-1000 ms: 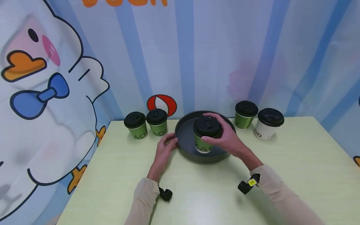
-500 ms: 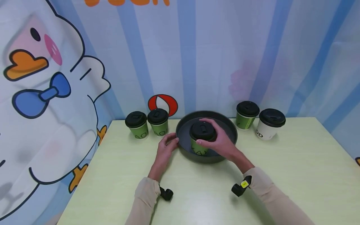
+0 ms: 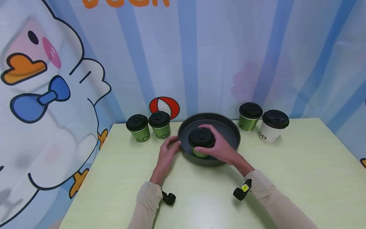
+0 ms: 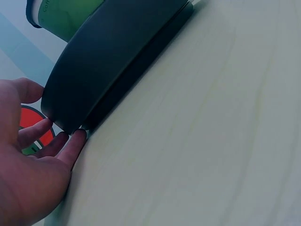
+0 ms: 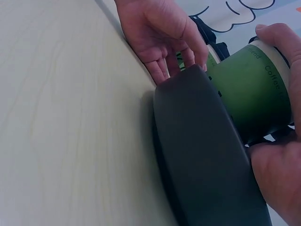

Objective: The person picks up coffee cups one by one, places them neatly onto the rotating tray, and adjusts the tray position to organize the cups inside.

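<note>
A round dark grey pan (image 3: 210,163) sits on the pale table. My right hand (image 3: 221,148) grips a green paper coffee cup (image 3: 201,137) with a black lid, thumb on the near side and fingers around the far side. The cup stands upright within the pan's rim, left of its middle; its base is hidden by the pan wall in the right wrist view. At the pan's left side, my left hand (image 3: 168,151) touches the outer wall with gently bent fingertips (image 4: 77,136), from near the rim down to the table.
Two green lidded cups, a left one (image 3: 138,128) and a right one (image 3: 160,125), stand behind my left hand. Beyond the pan on the right are another green cup (image 3: 249,117) and a white lidded cup (image 3: 273,126). A printed curtain (image 3: 211,63) hangs behind the table (image 3: 200,197).
My right hand has moved the green cup leftward and lower into the pan. The left hand has stayed against the pan's side, and the other cups have not moved.
</note>
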Tool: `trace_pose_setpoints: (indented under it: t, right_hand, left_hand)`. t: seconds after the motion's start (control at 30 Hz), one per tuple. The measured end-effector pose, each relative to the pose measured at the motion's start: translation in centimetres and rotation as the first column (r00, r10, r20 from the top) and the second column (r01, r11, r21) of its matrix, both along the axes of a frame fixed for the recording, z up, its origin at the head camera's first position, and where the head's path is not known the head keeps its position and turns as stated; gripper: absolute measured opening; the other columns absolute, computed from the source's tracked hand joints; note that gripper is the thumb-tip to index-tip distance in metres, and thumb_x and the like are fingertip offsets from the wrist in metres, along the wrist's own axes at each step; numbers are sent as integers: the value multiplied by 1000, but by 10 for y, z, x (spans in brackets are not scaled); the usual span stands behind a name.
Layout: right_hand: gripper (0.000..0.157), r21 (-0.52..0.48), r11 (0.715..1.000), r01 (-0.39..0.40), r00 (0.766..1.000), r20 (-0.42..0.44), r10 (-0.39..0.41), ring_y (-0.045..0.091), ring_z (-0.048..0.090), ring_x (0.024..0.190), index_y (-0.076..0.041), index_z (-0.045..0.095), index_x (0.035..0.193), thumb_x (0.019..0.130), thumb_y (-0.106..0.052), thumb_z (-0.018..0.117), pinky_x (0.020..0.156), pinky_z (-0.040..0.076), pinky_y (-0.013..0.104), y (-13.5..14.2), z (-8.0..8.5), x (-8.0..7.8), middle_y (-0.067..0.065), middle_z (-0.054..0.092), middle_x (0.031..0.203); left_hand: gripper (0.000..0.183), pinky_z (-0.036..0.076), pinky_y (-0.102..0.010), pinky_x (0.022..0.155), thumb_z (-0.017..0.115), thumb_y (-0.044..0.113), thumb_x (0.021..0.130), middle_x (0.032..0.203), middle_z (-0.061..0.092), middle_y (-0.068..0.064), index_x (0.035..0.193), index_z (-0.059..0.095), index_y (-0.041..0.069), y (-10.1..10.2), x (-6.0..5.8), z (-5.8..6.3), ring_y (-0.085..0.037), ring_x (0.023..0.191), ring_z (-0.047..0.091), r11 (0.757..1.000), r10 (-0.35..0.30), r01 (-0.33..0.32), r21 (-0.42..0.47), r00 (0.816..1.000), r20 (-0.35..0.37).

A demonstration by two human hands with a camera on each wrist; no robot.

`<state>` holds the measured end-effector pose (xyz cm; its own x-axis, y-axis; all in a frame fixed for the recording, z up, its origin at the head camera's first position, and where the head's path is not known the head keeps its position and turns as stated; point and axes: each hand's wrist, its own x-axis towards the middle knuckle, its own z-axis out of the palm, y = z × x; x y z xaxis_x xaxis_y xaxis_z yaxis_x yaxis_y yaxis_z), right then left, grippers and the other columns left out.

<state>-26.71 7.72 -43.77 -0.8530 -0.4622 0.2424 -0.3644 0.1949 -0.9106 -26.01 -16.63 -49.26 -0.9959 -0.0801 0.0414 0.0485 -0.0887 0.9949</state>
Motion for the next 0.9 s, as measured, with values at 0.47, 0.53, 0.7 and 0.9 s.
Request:
trace_pose_setpoints:
  t: [0.47, 0.53, 0.7, 0.9]
  right_hand:
    - [90, 80, 997, 3, 998, -65, 2, 30, 36, 149, -30, 27, 162, 91, -35, 82, 120, 34, 58, 30, 9, 7, 4, 37, 162]
    - [73, 6, 996, 88, 989, -119, -86, 32, 41, 146, -22, 37, 158, 97, -29, 76, 121, 35, 56, 40, 9, 8, 8, 46, 156]
    - [42, -36, 923, 384, 900, -209, -383, 36, 53, 133, -2, 54, 140, 106, -26, 63, 115, 42, 56, 69, 1, 6, 18, 59, 138]
    - [53, 93, 873, 478, 878, -32, -478, 43, 58, 125, 2, 50, 143, 109, -39, 52, 104, 53, 53, 91, -14, 1, 26, 56, 139]
  left_hand:
    - [41, 54, -38, 105, 66, 14, 101, 136, 57, -19, 139, 58, -2, 2, 0, -3, -19, 114, 64, 1000, 2, -2, -7, 1000, 16]
    - [42, 54, -38, 106, 66, 13, 101, 136, 56, -18, 139, 57, -2, 2, 0, -3, -19, 113, 64, 1000, 1, -1, -4, 1000, 23]
    - [42, 54, -38, 106, 66, 13, 101, 137, 56, -20, 139, 57, -3, 3, 1, -2, -18, 113, 64, 1000, 7, -7, -2, 999, 33]
    - [42, 54, -37, 106, 65, 13, 102, 138, 56, -19, 140, 57, -2, 2, -1, 0, -18, 114, 63, 1000, 12, -12, -2, 1000, 26]
